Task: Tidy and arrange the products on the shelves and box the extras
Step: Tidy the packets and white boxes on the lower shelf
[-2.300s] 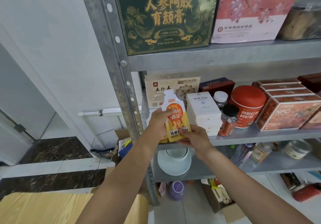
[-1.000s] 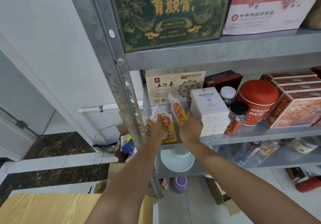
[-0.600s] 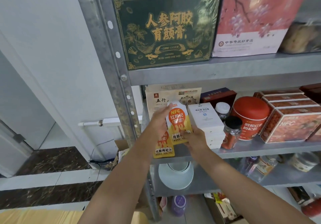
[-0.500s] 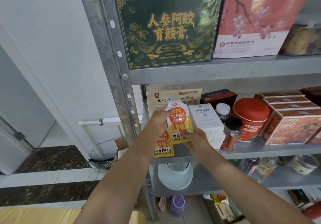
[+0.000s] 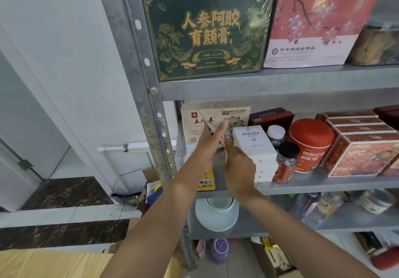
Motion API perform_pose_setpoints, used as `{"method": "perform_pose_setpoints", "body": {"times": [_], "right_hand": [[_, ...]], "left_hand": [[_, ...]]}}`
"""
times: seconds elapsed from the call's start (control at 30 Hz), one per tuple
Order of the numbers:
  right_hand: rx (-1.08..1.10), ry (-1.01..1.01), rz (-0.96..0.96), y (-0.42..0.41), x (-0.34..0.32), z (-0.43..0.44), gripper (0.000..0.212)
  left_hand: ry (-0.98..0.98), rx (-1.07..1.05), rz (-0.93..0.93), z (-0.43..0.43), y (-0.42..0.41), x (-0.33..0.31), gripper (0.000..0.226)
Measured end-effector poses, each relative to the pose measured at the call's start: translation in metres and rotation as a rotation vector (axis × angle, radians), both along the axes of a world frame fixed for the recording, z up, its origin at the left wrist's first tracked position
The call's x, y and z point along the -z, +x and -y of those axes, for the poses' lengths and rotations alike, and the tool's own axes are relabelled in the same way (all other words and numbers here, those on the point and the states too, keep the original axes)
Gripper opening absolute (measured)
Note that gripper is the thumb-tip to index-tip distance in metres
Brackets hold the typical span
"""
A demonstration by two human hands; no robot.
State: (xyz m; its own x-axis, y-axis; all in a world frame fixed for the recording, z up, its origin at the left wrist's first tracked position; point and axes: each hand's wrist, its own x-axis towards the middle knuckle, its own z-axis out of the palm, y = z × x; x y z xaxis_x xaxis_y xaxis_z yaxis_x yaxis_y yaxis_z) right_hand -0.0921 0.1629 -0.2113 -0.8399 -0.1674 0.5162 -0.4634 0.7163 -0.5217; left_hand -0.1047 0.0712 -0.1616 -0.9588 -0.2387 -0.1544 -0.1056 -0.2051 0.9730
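Observation:
Both my hands are at the left end of the middle shelf. Between them I hold an orange-and-white drink pouch upright and edge-on, so little of it shows. My left hand presses flat against its left side with straight fingers. My right hand grips its lower part from the right. A second yellow pouch lies on the shelf under my left wrist, its bottom label showing. A stack of white boxes stands just right of my hands.
A beige box stands behind my hands. A black-lidded jar, red tin and red NFC boxes fill the shelf's right. The steel post rises at left. A white bowl sits below.
The pouch has turned from facing me to edge-on. My left hand's fingers have straightened against it. The camera view has risen since a second ago.

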Motion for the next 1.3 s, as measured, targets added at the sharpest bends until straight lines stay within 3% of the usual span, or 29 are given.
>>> {"method": "perform_pose_setpoints", "body": {"times": [0.07,0.1,0.17,0.27,0.37,0.43,0.5,0.6,0.67,0.73,0.83,0.93,1.03,1.17,1.3], "right_hand": [[-0.019,0.081,-0.201,0.004,0.006,0.001,0.052],[-0.026,0.128,-0.280,0.005,0.009,-0.001,0.052],[-0.115,0.126,-0.226,0.008,0.013,-0.007,0.057],[-0.274,-0.297,0.205,0.007,0.012,-0.013,0.066],[-0.329,-0.801,0.718,-0.003,-0.001,-0.015,0.029],[-0.305,-0.885,0.790,-0.008,-0.005,-0.017,0.012],[-0.184,-0.793,0.569,-0.009,-0.006,-0.017,0.020],[0.009,-0.410,0.118,-0.008,-0.003,-0.013,0.032],[0.017,-0.220,-0.075,-0.006,-0.001,-0.009,0.027],[-0.066,-0.142,-0.144,-0.004,0.005,-0.007,0.018],[-0.250,-0.223,0.064,-0.003,0.014,-0.008,0.022],[-0.342,-0.412,0.389,-0.001,0.016,-0.011,0.044],[-0.376,-0.673,0.680,0.001,0.022,-0.006,0.049],[-0.235,-0.528,0.605,0.004,0.032,0.007,0.049],[-0.305,-0.438,0.691,0.003,0.046,0.014,0.055]], "left_hand": [[0.109,-0.121,-0.032,-0.001,0.002,0.000,0.012],[0.136,-0.204,0.000,0.002,0.001,-0.001,0.014],[0.112,-0.279,0.075,0.012,-0.001,0.000,0.026],[0.051,-0.254,0.124,0.022,0.002,-0.003,0.032],[0.030,-0.212,0.103,0.024,0.006,-0.006,0.029],[0.028,-0.197,0.059,0.020,0.008,-0.007,0.032],[0.015,-0.209,0.022,0.016,0.010,-0.007,0.042],[0.064,-0.114,0.092,0.010,0.012,-0.006,0.061],[0.107,0.001,0.105,0.003,0.014,-0.006,0.045],[0.062,-0.053,0.104,0.001,0.012,-0.003,0.024],[-0.017,-0.243,0.161,0.009,0.010,0.007,0.028],[-0.011,-0.272,0.191,0.017,0.011,0.018,0.031],[-0.085,-0.284,0.220,0.019,0.012,0.028,0.033],[-0.111,-0.279,0.259,0.026,0.010,0.043,0.026],[-0.223,-0.294,0.294,0.035,0.010,0.060,0.028]]}}
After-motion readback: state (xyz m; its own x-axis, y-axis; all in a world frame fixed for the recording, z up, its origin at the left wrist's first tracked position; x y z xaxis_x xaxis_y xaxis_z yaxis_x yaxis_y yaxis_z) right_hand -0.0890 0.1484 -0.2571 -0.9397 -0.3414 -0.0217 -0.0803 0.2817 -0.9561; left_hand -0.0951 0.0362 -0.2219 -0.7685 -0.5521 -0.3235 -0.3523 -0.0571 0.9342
